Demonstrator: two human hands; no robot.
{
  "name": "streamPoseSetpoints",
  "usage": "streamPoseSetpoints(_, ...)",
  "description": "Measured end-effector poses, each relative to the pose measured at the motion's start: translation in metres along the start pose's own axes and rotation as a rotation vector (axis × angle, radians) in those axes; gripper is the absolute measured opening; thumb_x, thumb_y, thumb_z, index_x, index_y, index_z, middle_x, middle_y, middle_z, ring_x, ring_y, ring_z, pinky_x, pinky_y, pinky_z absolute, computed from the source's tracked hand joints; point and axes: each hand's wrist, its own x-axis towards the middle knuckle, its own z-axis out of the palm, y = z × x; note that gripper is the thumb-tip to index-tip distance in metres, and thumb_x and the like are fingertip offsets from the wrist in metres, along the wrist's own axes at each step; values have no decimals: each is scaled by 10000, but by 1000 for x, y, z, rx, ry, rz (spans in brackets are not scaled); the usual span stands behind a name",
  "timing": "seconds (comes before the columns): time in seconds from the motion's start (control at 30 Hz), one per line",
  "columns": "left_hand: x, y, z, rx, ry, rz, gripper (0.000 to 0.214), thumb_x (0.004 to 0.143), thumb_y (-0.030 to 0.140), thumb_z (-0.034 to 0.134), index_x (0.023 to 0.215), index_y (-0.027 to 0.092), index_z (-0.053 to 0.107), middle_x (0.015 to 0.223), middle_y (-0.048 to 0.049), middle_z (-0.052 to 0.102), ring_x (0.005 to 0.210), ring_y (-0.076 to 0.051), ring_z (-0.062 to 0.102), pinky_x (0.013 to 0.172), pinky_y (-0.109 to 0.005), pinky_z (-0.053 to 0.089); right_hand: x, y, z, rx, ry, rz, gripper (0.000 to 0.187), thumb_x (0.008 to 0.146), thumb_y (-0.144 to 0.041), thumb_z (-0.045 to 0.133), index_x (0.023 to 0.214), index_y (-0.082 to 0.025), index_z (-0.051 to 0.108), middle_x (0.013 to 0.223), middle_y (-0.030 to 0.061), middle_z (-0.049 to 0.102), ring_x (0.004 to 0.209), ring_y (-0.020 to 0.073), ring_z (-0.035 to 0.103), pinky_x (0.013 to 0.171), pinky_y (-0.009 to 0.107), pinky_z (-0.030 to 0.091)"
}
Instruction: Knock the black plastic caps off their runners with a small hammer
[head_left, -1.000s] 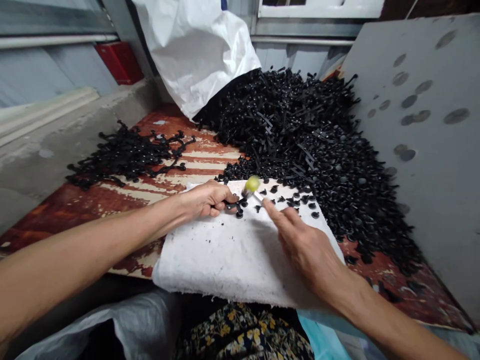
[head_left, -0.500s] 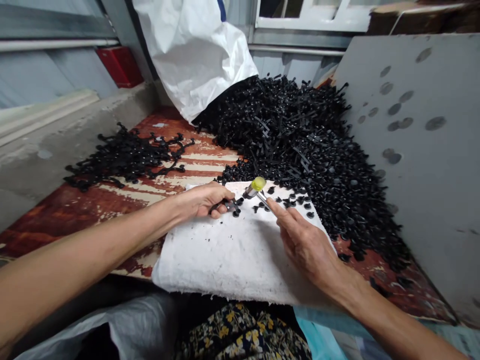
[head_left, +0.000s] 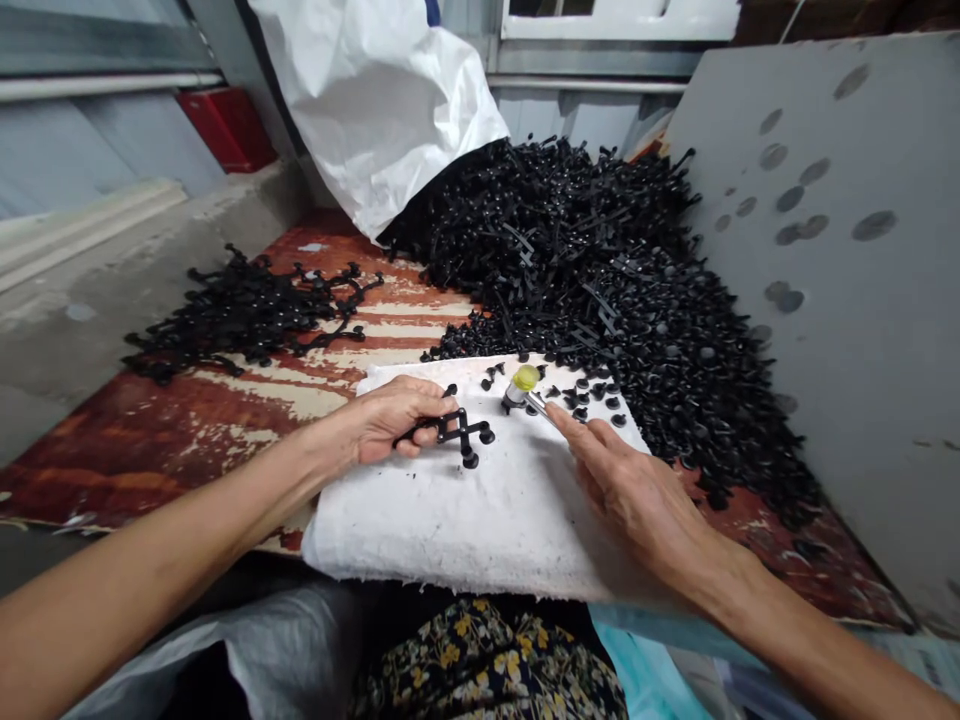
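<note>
My left hand (head_left: 390,418) is closed on a black plastic sprue (head_left: 459,432), a branched frame with round caps at its tips, held flat on a white cloth pad (head_left: 480,520). My right hand (head_left: 626,490) grips a small hammer (head_left: 523,388) with a yellow-green head, its head resting on the pad just right of the sprue. Several loose black caps (head_left: 592,395) lie on the pad's far edge beyond the hammer.
A big heap of black plastic parts (head_left: 600,270) spills from a white sack (head_left: 382,100) at the back. A smaller pile of bare sprues (head_left: 240,315) lies at the left on the worn red board (head_left: 187,420). A grey panel (head_left: 847,300) stands at the right.
My left hand slid the sprue a little nearer and to the right, so more of it shows. The hammer head came down from its raised position onto the pad.
</note>
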Motion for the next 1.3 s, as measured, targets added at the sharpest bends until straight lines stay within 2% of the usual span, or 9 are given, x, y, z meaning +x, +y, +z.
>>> streamPoseSetpoints(0.13, 1, -1, 0, 21, -39, 7, 194, 774, 98, 645, 601, 85, 559, 499, 5, 537, 290, -8, 322, 248, -109, 195, 17, 0, 2, 9, -31, 6, 636, 798, -35, 362, 1418, -133, 456, 773, 46, 571, 464, 136, 504, 454, 266, 399)
streamPoseSetpoints(0.27, 4, 1, 1, 58, -90, 4, 114, 796, 126, 630, 699, 71, 604, 533, 9, 554, 293, 2, 311, 262, -105, 184, 22, 1, 3, 69, -29, 10, 649, 805, -51, 376, 1440, -165, 441, 828, 66, 630, 528, 147, 556, 518, 274, 472)
streamPoseSetpoints(0.4, 10, 2, 4, 163, -108, 33, 134, 810, 150, 609, 693, 90, 585, 543, 15, 557, 304, 6, 303, 288, -113, 179, 9, 2, 0, 272, 55, 92, 569, 863, -93, 381, 1415, -181, 484, 1028, 124, 712, 804, 218, 694, 722, 364, 568)
streamPoseSetpoints(0.53, 18, -1, 8, 379, -132, 159, 231, 812, 200, 615, 617, 116, 526, 539, 5, 565, 331, 3, 317, 317, -125, 192, -10, 3, -4, 475, 124, 209, 465, 919, -224, 412, 1353, -129, 550, 1262, 159, 666, 1110, 259, 658, 931, 411, 529)
streamPoseSetpoints(0.67, 26, 0, 13, 458, -208, 207, 197, 808, 216, 614, 651, 117, 550, 551, 6, 556, 353, -2, 319, 331, -129, 192, -19, 4, -6, 625, 81, 352, 477, 920, -273, 422, 1334, -77, 555, 1121, 161, 727, 964, 249, 716, 871, 410, 563)
streamPoseSetpoints(0.8, 31, 6, 18, 346, -285, 112, 169, 780, 209, 647, 661, 113, 573, 493, 32, 485, 325, -2, 269, 316, -136, 164, -20, 6, -6, 663, 73, 379, 480, 919, -263, 429, 1346, -71, 536, 1044, 142, 748, 787, 202, 723, 778, 364, 588)
streamPoseSetpoints(0.9, 34, 10, 18, 196, -307, 23, 162, 710, 209, 724, 683, 106, 602, 439, 67, 405, 317, -2, 234, 303, -130, 166, -21, 8, -1, 638, 116, 357, 460, 918, -269, 438, 1335, -110, 551, 1145, 139, 723, 886, 209, 715, 834, 373, 568)
streamPoseSetpoints(1.0, 37, 11, 14, 109, -315, -42, 212, 626, 200, 791, 697, 84, 629, 455, 42, 458, 325, 4, 241, 295, -118, 170, -22, 9, 2, 645, 121, 353, 459, 920, -271, 436, 1338, -116, 547, 1219, 142, 693, 1009, 220, 692, 917, 391, 533)
streamPoseSetpoints(1.3, 38, 8, 9, 49, -333, -70, 268, 581, 211, 822, 730, 57, 662, 471, 8, 512, 339, 13, 258, 310, -102, 174, -20, 8, 0, 650, 110, 337, 468, 910, -260, 423, 1338, -123, 556, 1252, 147, 674, 1019, 229, 697, 954, 429, 512)
